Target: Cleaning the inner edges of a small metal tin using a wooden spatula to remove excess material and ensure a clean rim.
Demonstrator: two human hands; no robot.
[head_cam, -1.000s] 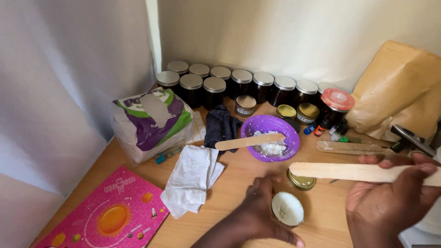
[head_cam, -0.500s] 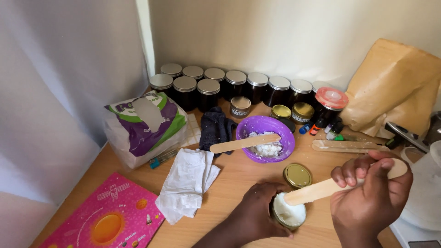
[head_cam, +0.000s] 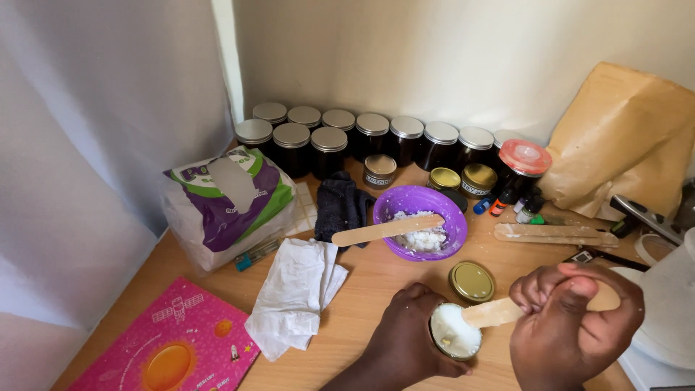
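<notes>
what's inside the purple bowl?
The purple bowl holds a clump of white, crumbly stuff. A flat wooden stick rests across it, one end in the clump, the other over the rim. The bowl's bottom under the clump is covered.

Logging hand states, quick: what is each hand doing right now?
Left hand: closed around the small jar of white cream.
Right hand: closed on the wooden stick, tip in the jar.

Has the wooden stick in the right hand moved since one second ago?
Yes. The wooden stick came down toward the person: it was level beside the gold lid, and now its tip sits in the small jar.
</notes>
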